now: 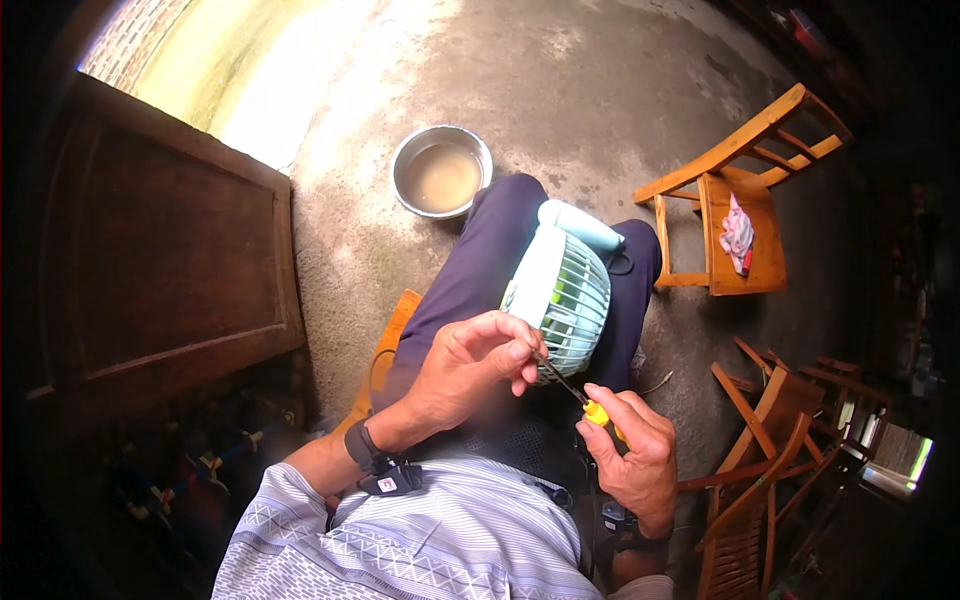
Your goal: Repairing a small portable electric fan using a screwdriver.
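Concrete floor (600, 100) around a seated person with a screwdriver (597, 413)

Far left stands a brown wooden door (170, 240). Right of it, a metal basin (438, 136) of cloudy water (444, 178) sits on the floor. The left hand (475, 365) bends its thumb and fingers in at the tip of the screwdriver; whether they pinch it cannot be told. Just beyond, a light-blue fan (575, 300) with a barred cage lies tilted between the dark-trousered thighs (465, 275). The right hand (638, 455) grasps the screwdriver by its yellow handle, its shaft slanting up toward the left hand. Farther right, a pinkish cloth (737, 235) lies crumpled on a wooden chair (765, 265).
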Tool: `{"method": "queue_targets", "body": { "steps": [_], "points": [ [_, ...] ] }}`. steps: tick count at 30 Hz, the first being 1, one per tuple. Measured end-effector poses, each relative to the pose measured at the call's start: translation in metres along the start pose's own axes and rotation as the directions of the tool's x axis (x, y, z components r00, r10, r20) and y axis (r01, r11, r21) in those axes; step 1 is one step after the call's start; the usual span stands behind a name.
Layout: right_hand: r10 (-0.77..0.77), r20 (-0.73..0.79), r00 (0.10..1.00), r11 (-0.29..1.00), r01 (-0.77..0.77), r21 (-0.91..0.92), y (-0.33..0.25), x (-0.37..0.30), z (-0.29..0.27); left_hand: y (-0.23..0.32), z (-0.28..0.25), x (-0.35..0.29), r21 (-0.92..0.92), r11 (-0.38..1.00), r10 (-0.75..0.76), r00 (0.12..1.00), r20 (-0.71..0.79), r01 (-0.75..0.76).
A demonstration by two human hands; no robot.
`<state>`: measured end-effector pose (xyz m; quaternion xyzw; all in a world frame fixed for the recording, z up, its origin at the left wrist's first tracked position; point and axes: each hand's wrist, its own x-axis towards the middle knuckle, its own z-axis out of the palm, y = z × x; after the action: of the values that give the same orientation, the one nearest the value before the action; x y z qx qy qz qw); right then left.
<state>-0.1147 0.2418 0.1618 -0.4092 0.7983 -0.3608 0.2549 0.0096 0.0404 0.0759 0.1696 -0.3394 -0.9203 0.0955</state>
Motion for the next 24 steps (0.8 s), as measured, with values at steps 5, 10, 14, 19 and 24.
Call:
{"method": "queue_targets", "body": {
  "steps": [5, 10, 14, 19, 24],
  "points": [
    [-0.045, -0.047, 0.998, 0.996, 0.041, -0.081, -0.0003, 0.0008, 0.0018, 0.0013, -0.0021, 0.0003, 0.064, 0.998, 0.02, 1.0, -0.001, -0.02],
    [-0.066, -0.071, 0.995, 0.988, 0.055, -0.141, -0.0036, 0.0027, 0.0018, -0.0003, -0.0018, 0.0004, 0.012, 1.0, 0.006, 1.0, -0.016, -0.006],
    [-0.066, -0.084, 0.994, 0.986, 0.053, -0.156, -0.0057, 0.0032, 0.0015, -0.0019, -0.0008, 0.0006, -0.099, 0.994, -0.057, 0.997, -0.043, 0.053],
    [-0.075, -0.096, 0.993, 0.984, 0.058, -0.17, -0.0049, 0.0027, 0.0022, -0.0015, -0.0017, 0.001, -0.083, 0.996, -0.043, 0.998, -0.044, 0.039],
    [-0.098, -0.105, 0.99, 0.976, 0.075, -0.203, -0.0077, 0.0049, 0.0021, 0.0024, -0.0043, 0.0005, 0.15, 0.987, 0.061, 0.998, -0.014, -0.059]
  ]
}}
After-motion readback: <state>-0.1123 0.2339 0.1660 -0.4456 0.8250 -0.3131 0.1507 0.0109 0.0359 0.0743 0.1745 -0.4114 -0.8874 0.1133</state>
